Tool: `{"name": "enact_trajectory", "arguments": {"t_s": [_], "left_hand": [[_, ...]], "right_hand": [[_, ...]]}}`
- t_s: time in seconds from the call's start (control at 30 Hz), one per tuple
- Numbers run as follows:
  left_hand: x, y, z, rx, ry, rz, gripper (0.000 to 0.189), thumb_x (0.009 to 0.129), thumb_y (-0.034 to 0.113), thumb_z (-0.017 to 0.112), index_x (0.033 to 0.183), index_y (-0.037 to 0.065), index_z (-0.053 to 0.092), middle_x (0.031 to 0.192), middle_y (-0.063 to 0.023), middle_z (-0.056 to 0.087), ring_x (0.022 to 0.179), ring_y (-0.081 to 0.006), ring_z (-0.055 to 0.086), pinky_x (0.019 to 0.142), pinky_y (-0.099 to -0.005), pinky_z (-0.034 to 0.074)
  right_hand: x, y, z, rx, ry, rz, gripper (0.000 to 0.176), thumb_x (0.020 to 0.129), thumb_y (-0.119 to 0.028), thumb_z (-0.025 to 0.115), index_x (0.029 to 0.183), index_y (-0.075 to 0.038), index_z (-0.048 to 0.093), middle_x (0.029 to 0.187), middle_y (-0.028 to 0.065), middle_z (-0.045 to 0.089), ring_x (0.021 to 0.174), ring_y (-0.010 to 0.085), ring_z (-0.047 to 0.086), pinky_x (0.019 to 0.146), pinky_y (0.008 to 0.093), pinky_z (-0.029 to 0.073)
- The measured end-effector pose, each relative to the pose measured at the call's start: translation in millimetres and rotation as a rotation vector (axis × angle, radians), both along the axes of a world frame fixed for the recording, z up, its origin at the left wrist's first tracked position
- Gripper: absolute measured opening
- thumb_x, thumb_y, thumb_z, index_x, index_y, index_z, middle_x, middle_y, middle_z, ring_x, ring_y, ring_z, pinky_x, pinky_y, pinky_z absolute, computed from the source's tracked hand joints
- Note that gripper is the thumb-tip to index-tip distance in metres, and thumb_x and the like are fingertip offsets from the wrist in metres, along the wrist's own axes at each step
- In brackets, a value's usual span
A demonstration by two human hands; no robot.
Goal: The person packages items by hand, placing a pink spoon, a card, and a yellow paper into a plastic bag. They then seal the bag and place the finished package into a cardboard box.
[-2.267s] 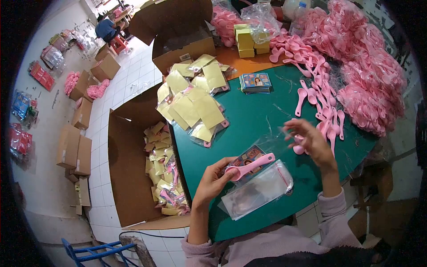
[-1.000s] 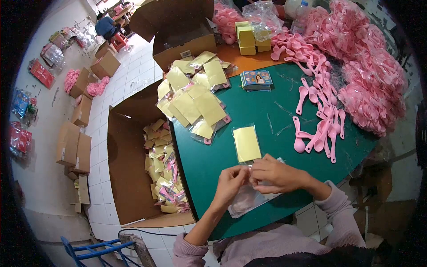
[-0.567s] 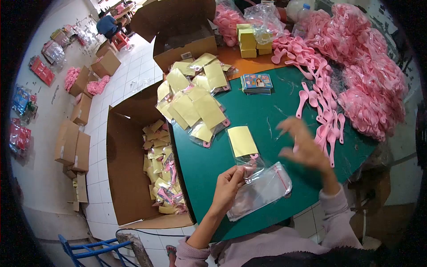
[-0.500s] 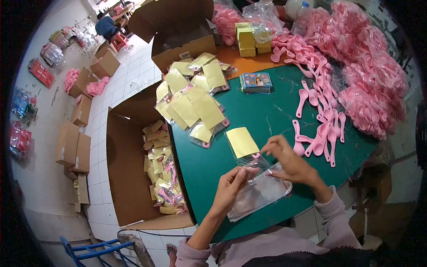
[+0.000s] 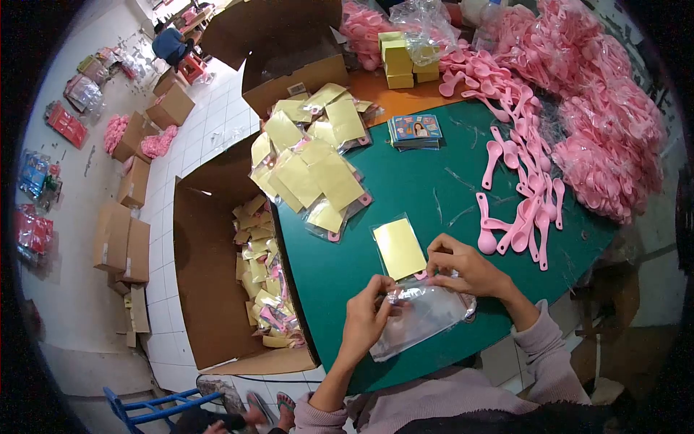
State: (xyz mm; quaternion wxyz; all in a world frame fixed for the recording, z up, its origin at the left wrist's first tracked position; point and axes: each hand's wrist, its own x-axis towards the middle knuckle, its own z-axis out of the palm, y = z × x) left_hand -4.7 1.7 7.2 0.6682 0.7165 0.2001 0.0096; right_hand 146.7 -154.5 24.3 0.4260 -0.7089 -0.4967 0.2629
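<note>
In front of me on the green table (image 5: 448, 195) lies a clear plastic bag with a yellow card (image 5: 400, 248) in it. A bit of pink spoon shows at the card's lower corner. My left hand (image 5: 367, 315) and my right hand (image 5: 466, 269) pinch clear plastic at the near end of this bag, one at each side. Beneath my fingers rests a stack of flat clear plastic bags (image 5: 419, 329). Fingertips and glare partly hide the pinched edge. Loose pink measuring spoons (image 5: 524, 224) lie to the right.
Filled packets (image 5: 311, 173) pile up at the table's left edge, above an open carton (image 5: 210, 289) of more packets. Farther back are printed cards (image 5: 416, 130), yellow card stacks (image 5: 397, 61) and bagged spoons (image 5: 607, 137). Another person's feet (image 5: 282, 409) show near a blue metal frame (image 5: 159, 405).
My right hand has come down to the bag's near edge, and my left hand has shifted slightly left. The yellow-card bag lies straighter. Another person's legs have appeared at the lower left.
</note>
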Motion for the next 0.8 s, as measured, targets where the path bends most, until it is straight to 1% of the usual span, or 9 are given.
{"name": "enact_trajectory", "arguments": {"t_s": [0.07,0.17,0.23,0.27,0.33,0.47,0.53,0.63,0.8], "left_hand": [[0.5,-0.8,-0.2,-0.046,0.017,0.045,0.014,0.084,0.006,0.054,0.09,-0.005,0.047,0.088,-0.0088,0.058,0.074,-0.0142,0.062,0.063,-0.0243,0.053],[1.8,-1.3,1.3,0.136,0.001,0.028,0.016,0.082,0.009,0.058,0.087,-0.004,0.051,0.086,-0.0079,0.058,0.069,-0.0116,0.06,0.061,-0.0231,0.051],[3.2,-3.8,-1.5,0.179,-0.068,0.099,0.012,0.082,0.009,0.059,0.085,-0.002,0.054,0.083,-0.0066,0.057,0.069,-0.0096,0.057,0.059,-0.0218,0.048],[3.2,-3.3,-3.6,0.179,-0.066,0.101,0.012,0.082,0.009,0.059,0.085,-0.002,0.054,0.083,-0.0066,0.057,0.069,-0.0096,0.057,0.059,-0.0218,0.048],[3.8,-2.1,-9.5,0.202,-0.041,0.11,0.012,0.081,0.01,0.061,0.082,-0.002,0.056,0.083,-0.0055,0.055,0.074,-0.0091,0.057,0.059,-0.0215,0.048],[6.8,-1.0,-15.2,0.027,0.036,0.133,0.017,0.08,0.009,0.061,0.087,-0.002,0.051,0.086,-0.0055,0.054,0.078,-0.0097,0.056,0.057,-0.022,0.05],[9.6,-5.6,-11.3,-0.069,-0.106,0.241,0.017,0.083,0.008,0.056,0.094,0.002,0.045,0.086,-0.0048,0.053,0.077,-0.0085,0.054,0.059,-0.0218,0.049],[9.7,-5.5,-3.8,-0.065,-0.067,0.228,0.02,0.084,0.007,0.055,0.097,0.004,0.04,0.089,-0.0039,0.05,0.079,-0.0082,0.053,0.056,-0.0208,0.048],[7.8,-3.8,-6.5,-0.077,-0.044,0.184,0.017,0.084,0.007,0.054,0.096,0.003,0.043,0.092,-0.0037,0.05,0.077,-0.0075,0.052,0.054,-0.0194,0.045]], "right_hand": [[0.5,-0.5,-1.4,-0.048,0.043,0.021,0.017,0.075,-0.013,0.065,0.083,-0.003,0.054,0.089,0.0076,0.043,0.078,0.015,0.05,0.064,0.0251,0.044],[-1.6,1.0,-11.3,0.042,0.067,-0.055,0.018,0.078,-0.015,0.063,0.082,-0.002,0.053,0.085,0.0064,0.048,0.073,0.012,0.052,0.062,0.0239,0.043],[-2.7,1.3,-15.7,-0.061,0.503,-0.121,0.017,0.081,-0.014,0.06,0.081,0.0,0.05,0.078,0.0059,0.052,0.068,0.0113,0.055,0.061,0.0239,0.046],[-4.3,2.5,-17.5,-0.062,0.504,-0.118,0.017,0.081,-0.014,0.06,0.081,0.0,0.05,0.078,0.0059,0.052,0.068,0.0113,0.055,0.061,0.0239,0.046],[-8.6,6.0,-19.5,0.035,0.753,-0.201,0.016,0.083,-0.01,0.057,0.084,0.001,0.047,0.072,0.0063,0.055,0.066,0.012,0.059,0.057,0.0242,0.049],[-14.2,10.6,-14.6,0.034,0.688,-0.313,0.015,0.084,-0.006,0.055,0.088,0.002,0.044,0.072,0.0089,0.056,0.066,0.0141,0.061,0.053,0.0243,0.051],[-16.4,11.6,-11.5,0.025,0.641,-0.38,0.015,0.083,-0.004,0.055,0.089,0.002,0.042,0.072,0.01,0.057,0.063,0.015,0.062,0.051,0.0246,0.051],[-18.9,13.5,-5.5,0.001,0.545,-0.387,0.013,0.083,-0.004,0.054,0.087,0.001,0.042,0.071,0.0109,0.058,0.062,0.0156,0.062,0.05,0.025,0.052],[-19.3,13.3,-9.0,-0.009,0.487,-0.347,0.011,0.084,-0.004,0.051,0.091,0.002,0.044,0.07,0.0105,0.058,0.062,0.0152,0.063,0.049,0.025,0.052]]}}
